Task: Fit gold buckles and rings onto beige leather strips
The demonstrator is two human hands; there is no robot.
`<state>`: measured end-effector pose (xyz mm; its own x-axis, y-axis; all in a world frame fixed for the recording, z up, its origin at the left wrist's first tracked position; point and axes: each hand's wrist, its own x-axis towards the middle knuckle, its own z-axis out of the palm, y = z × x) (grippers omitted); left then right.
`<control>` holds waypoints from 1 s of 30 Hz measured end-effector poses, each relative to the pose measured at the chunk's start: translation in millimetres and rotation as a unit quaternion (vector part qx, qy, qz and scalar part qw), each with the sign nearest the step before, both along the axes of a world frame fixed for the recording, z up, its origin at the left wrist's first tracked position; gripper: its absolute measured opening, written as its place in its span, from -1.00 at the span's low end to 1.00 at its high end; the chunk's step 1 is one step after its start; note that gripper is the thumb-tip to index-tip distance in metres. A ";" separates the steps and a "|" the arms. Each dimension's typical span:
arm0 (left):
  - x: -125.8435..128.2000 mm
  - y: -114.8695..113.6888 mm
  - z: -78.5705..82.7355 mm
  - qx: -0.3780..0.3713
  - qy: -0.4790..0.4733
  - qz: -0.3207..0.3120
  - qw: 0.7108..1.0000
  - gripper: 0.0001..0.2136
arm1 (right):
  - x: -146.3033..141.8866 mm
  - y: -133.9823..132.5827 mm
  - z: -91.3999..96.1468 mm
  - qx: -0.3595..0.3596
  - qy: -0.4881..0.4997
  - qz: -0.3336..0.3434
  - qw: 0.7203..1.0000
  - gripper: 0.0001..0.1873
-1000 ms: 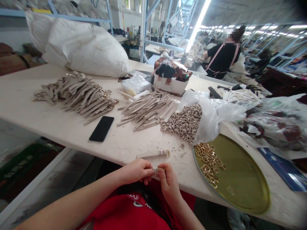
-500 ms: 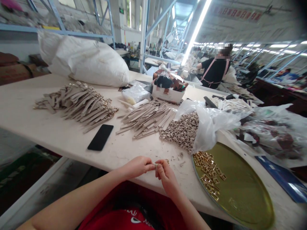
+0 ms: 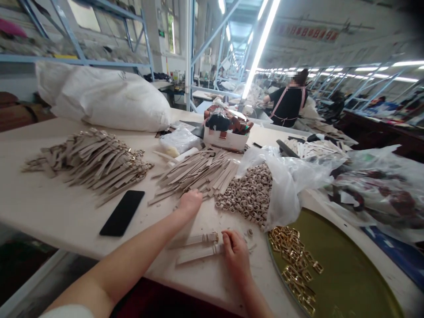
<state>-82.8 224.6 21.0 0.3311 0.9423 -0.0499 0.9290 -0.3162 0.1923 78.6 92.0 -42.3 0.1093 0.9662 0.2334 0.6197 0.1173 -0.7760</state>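
Note:
My left hand (image 3: 190, 201) reaches forward to the near edge of the middle pile of plain beige straps (image 3: 198, 173), fingers curled onto the straps. My right hand (image 3: 236, 253) rests on the table near me, its fingers pinched on the buckle end of a beige strap (image 3: 198, 254) that lies flat. A second strap with a gold buckle (image 3: 200, 239) lies just beyond it. Right of my right hand sits a round gold tray (image 3: 344, 265) with gold buckles (image 3: 294, 265) along its left rim.
A heap of beige loops (image 3: 248, 194) spills from a clear plastic bag (image 3: 291, 176). A black phone (image 3: 122, 213) lies at left, behind it a pile of buckled straps (image 3: 89, 160) and a big white sack (image 3: 106, 99). A white box (image 3: 225, 132) stands farther back. A person in a black top (image 3: 287, 104) works at the back.
My hands were together pinching a small piece at the table edge. Now the left hand has stretched out to the strap pile and the right has laid a strap on the table.

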 end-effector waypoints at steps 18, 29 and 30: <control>-42.7 -91.2 37.9 -0.077 -0.142 0.001 0.987 -0.85 | 0.9 -21.2 16.1 0.030 0.145 -0.058 0.987 -0.68; -33.1 -199.0 44.9 -0.469 -0.468 0.045 0.748 -0.72 | -20.7 -52.5 45.0 -0.108 0.160 0.074 0.978 -0.66; -30.8 -197.6 45.0 -0.464 -0.483 0.065 0.740 -0.71 | -10.8 -47.6 45.5 -0.101 0.098 0.059 0.988 -0.64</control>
